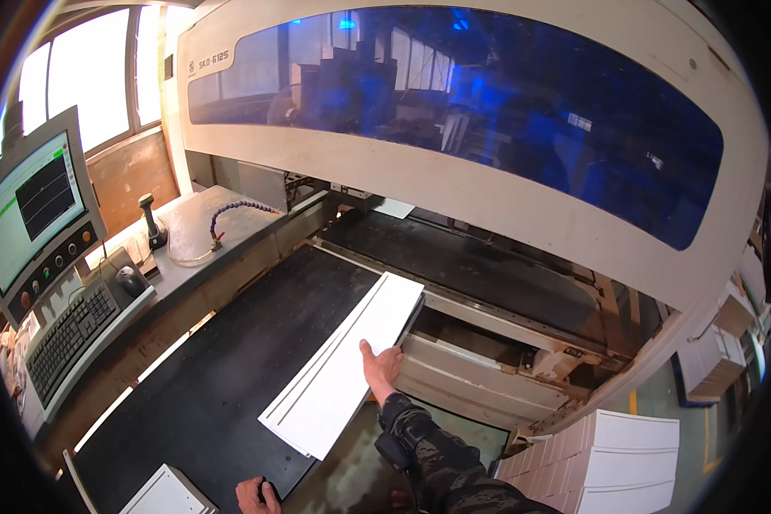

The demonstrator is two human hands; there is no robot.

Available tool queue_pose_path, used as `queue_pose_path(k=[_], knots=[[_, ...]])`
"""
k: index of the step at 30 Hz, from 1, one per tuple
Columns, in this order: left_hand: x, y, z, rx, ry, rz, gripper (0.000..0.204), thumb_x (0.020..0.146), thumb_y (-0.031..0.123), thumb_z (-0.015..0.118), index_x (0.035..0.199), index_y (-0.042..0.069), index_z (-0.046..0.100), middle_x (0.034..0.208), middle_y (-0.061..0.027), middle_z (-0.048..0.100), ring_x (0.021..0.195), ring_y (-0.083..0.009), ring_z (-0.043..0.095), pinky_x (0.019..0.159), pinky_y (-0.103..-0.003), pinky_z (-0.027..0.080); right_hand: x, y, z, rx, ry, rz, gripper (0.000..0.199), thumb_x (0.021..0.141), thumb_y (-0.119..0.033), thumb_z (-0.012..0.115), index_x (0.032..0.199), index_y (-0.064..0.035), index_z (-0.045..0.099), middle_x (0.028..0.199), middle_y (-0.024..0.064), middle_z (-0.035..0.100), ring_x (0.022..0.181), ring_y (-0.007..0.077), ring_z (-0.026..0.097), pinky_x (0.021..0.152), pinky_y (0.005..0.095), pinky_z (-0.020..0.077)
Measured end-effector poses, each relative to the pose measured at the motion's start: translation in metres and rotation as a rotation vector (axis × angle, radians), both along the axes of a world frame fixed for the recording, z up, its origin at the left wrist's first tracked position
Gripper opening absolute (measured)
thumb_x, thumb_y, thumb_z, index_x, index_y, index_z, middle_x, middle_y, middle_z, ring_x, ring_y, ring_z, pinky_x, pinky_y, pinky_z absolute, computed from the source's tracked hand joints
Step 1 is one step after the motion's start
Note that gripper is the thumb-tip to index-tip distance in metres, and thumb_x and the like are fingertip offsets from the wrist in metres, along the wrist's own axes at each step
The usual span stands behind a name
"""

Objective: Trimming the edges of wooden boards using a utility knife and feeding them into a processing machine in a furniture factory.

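A long white panel (351,360) with a groove along one side lies slantwise on the black machine table (231,317). It appears to rest on a second white panel, whose edge peeks out at the near end. My right hand (384,370) grips its right edge, the thumb on the upper face and the other fingers partly hidden past the edge. At the bottom of the view my left hand (257,495) is closed by the table's near edge, fingers curled around something dark that I cannot make out. Another white panel (167,493) lies at the table's near left corner.
A large machine hood (454,163) with a blue window spans the far side. Left stand a monitor (38,214), keyboard (73,334), mouse (131,280) and handheld scanner (152,221). Stacked white panels (630,458) stand at lower right. A white piece (392,207) lies beneath the hood.
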State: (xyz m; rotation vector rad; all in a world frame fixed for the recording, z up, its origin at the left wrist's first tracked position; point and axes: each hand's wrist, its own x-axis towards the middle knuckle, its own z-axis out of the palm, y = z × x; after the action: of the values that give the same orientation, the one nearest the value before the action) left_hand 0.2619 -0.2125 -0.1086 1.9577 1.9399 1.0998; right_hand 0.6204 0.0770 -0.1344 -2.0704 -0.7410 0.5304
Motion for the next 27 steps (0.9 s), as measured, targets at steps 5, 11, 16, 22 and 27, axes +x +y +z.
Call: queue_pose_path(k=[5,11,16,22,27], knots=[[0.0,-0.002,0.001,-0.001,-0.024,0.0,0.019,0.108,0.016,0.069,0.117,0.001,0.076,0.112,-0.0215,0.075,0.108,-0.0429,0.069,0.097,-0.049,0.056,-0.004,-0.001,0.004,-0.019,-0.045,0.013,0.101,0.096,-0.065,0.078,0.143,0.0182,0.045,0.144,0.0363,0.054,0.131,0.0499,0.062,0.107,0.0583,0.0542],[0.005,0.0,0.003,0.007,-0.021,-0.005,0.019,0.108,0.016,0.069,0.117,0.001,0.076,0.112,-0.0214,0.075,0.108,-0.0431,0.069,0.096,-0.05,0.056,0.002,0.002,0.0,-0.017,-0.058,0.001,0.102,0.096,-0.065,0.078,0.143,0.0185,0.046,0.144,0.0362,0.054,0.132,0.0498,0.062,0.108,0.0584,0.0543],[0.007,-0.001,0.006,0.008,-0.018,0.005,0.019,0.108,0.016,0.069,0.117,0.002,0.076,0.112,-0.0219,0.075,0.107,-0.0438,0.069,0.097,-0.05,0.056,-0.002,0.001,0.008,-0.053,-0.055,0.02,0.102,0.096,-0.067,0.077,0.143,0.0188,0.047,0.142,0.0358,0.056,0.133,0.0497,0.062,0.109,0.0582,0.0538],[0.005,-0.006,-0.009,0.098,0.027,-0.034,0.018,0.107,0.012,0.072,0.117,-0.002,0.075,0.108,-0.0243,0.072,0.101,-0.0455,0.067,0.09,-0.052,0.055,0.012,0.014,-0.034,-0.087,-0.296,-0.095,0.105,0.097,-0.077,0.069,0.141,0.0164,0.053,0.142,0.0377,0.058,0.135,0.0503,0.06,0.108,0.0592,0.054],[0.016,-0.024,0.007,0.082,-0.001,-0.037,0.021,0.108,0.013,0.071,0.119,-0.004,0.076,0.109,-0.0256,0.072,0.102,-0.0452,0.069,0.092,-0.051,0.056,0.003,-0.005,-0.007,-0.031,-0.124,-0.029,0.113,0.094,-0.076,0.074,0.147,0.0193,0.045,0.145,0.0389,0.056,0.133,0.0525,0.061,0.106,0.0584,0.0561]])
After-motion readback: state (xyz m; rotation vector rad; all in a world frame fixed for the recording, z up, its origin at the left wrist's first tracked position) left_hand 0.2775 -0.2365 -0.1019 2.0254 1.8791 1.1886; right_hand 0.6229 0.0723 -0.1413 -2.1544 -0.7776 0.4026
